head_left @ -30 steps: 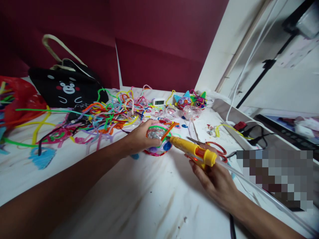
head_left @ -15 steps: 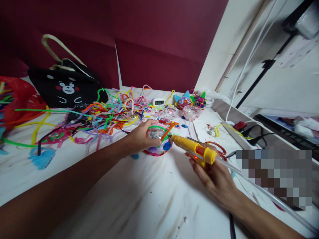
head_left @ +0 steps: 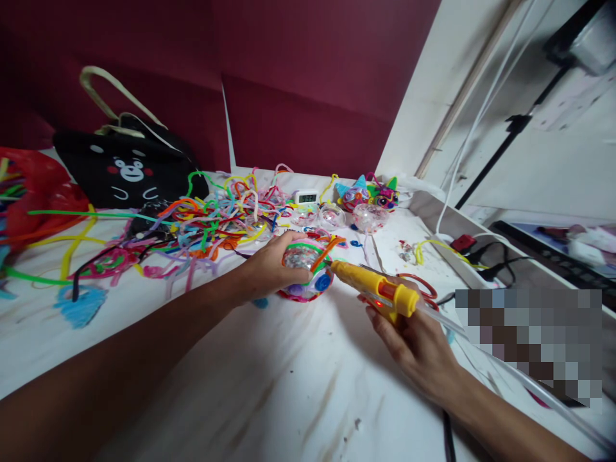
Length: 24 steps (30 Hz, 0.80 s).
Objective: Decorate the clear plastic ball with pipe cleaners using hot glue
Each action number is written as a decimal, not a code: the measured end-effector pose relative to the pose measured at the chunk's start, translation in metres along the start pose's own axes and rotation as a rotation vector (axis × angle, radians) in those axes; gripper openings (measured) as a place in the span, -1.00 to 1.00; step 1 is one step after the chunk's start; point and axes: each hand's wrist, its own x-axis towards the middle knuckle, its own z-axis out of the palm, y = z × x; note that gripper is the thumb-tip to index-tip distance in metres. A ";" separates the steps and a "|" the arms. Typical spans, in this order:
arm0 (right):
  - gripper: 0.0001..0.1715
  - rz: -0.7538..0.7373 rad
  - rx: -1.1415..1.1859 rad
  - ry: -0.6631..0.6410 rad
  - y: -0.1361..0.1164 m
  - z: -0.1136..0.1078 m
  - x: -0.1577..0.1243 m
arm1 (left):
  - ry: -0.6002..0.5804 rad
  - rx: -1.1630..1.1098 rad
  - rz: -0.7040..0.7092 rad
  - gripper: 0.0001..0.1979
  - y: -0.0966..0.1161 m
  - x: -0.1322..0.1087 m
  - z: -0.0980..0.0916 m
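My left hand is closed around the left side of a clear plastic ball trimmed with coloured pipe cleaners. Pink and green strands ring its top, and a blue coil sits on its right side. An orange pipe cleaner slants up from the ball's surface. My right hand grips a yellow hot glue gun, its small light glowing red. The gun's nozzle is at the ball's right side, by the orange strand; whether it touches I cannot tell. A long clear glue stick runs out of the gun's back.
Tangled pipe cleaners cover the back of the table, beside a black bag and a red plastic bag. Behind the ball are a small digital clock, clear plastic halves and two decorated balls. A power strip lies right.
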 end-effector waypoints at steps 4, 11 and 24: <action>-0.74 -0.008 -0.014 0.009 -0.004 -0.001 0.002 | 0.009 0.005 0.015 -0.25 0.000 0.000 0.000; -0.76 -0.004 -0.009 -0.028 -0.003 0.000 -0.001 | 0.018 0.012 0.008 -0.26 -0.001 0.000 0.001; -0.72 0.030 -0.023 -0.050 -0.003 0.000 -0.004 | 0.025 0.021 0.020 -0.25 -0.003 0.001 0.001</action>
